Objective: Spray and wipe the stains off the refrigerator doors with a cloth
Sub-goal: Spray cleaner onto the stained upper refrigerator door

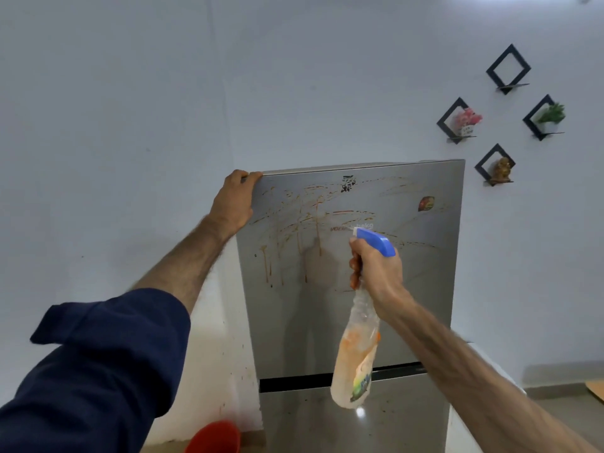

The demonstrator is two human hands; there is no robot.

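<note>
A silver refrigerator [385, 308] stands against a pale wall, and its upper door [425, 273] is streaked with orange-brown stains [307, 223] that run in arcs and drips over its top left and middle part. A thin dark gap separates this door from the lower door [402, 416] beneath it. The left hand [233, 204] holds the top left corner of the upper door, its grip curled over the door's upper edge. The right hand [376, 266] is raised in front of the door's middle, its grip clamped on the neck of a clear spray bottle [358, 351] with a blue trigger head [376, 241]; the nozzle points left at the stained surface, close to the brand lettering. The bottle's body hangs down and crosses the gap between the doors. A small dark sticker [348, 183] sits near the door's top edge and a round red sticker [426, 203] towards its right. On the wall to the right hang four black diamond-shaped shelves [507, 69], three of them holding small ornaments. A red container [214, 438] shows at the bottom edge, left of the refrigerator.
</note>
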